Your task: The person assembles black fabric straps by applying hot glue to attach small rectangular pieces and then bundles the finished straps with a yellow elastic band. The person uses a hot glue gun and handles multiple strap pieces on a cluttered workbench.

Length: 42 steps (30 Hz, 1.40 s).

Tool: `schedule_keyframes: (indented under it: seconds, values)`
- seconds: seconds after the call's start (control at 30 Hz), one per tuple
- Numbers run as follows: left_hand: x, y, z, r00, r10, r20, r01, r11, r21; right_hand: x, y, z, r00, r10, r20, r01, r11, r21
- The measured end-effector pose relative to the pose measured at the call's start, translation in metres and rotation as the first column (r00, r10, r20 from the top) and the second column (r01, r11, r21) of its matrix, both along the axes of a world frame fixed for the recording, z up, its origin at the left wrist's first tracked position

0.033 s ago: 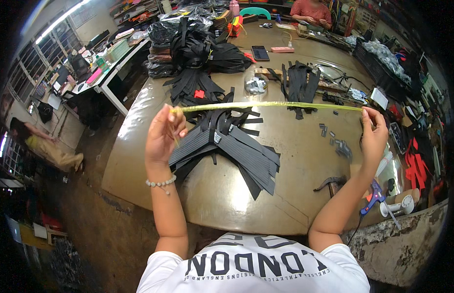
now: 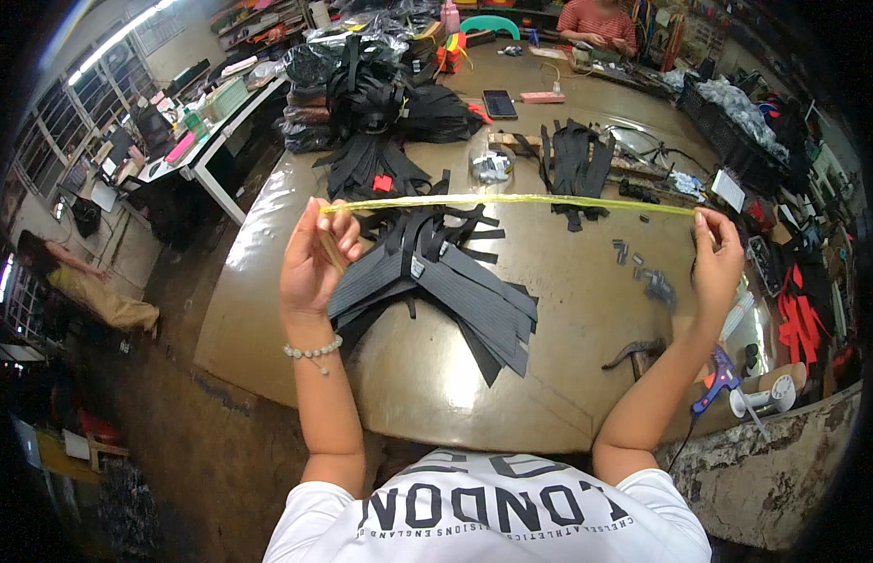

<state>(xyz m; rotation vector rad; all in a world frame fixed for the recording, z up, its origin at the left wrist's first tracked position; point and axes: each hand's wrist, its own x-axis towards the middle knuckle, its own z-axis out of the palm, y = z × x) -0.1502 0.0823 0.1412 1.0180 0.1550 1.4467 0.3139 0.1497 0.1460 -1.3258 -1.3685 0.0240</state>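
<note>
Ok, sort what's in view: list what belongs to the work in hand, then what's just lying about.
In the work:
yellow strip, stretched between left hand and right hand
nearest black straps, probably

Apparently just lying about:
phone
blue glue gun
white spool

part of the yellow strip point(image 2: 511, 199) is covered by the fingers of the left grip point(image 2: 314, 258); its other end is hidden in the right grip point(image 2: 718, 263). by the tabletop's point(image 2: 568, 272) right edge, grey pieces point(image 2: 656, 287) are blurred, too small to tell. towards the near right corner, the hammer-like tool point(image 2: 635, 349) runs behind the right forearm point(image 2: 657, 394). beyond the far edge, the co-worker's point(image 2: 594, 23) head is cut off.
</note>
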Motion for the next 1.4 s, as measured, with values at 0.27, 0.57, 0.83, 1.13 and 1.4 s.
schedule_keyframes:
  seconds: [0.27,0.57,0.83,1.13,1.4]
  values:
    - [0.038,0.035,0.009,0.804,-0.307,0.509,0.159,0.936,0.313,-0.005,0.007,-0.014,0.989,0.051,0.14,-0.031,0.989,-0.143]
    - [0.015,0.036,0.004,0.93,0.06,0.363,-0.103,0.99,0.099,-0.016,0.018,-0.031,0.934,0.173,0.311,0.045,0.81,-0.584]
    - [0.078,0.029,0.011,0.96,0.22,-0.176,-0.224,0.975,-0.002,-0.126,-0.014,0.006,0.392,0.839,-0.377,-0.92,0.35,-0.177]
    - [0.142,0.009,0.013,0.784,0.139,-0.605,-0.203,0.978,-0.038,-0.139,-0.016,0.004,0.176,0.744,-0.644,-0.979,0.201,-0.035]
    - [0.145,0.011,0.013,0.631,0.209,-0.747,-0.259,0.965,0.051,-0.116,-0.018,0.013,0.329,0.643,-0.691,-0.93,0.349,-0.118]
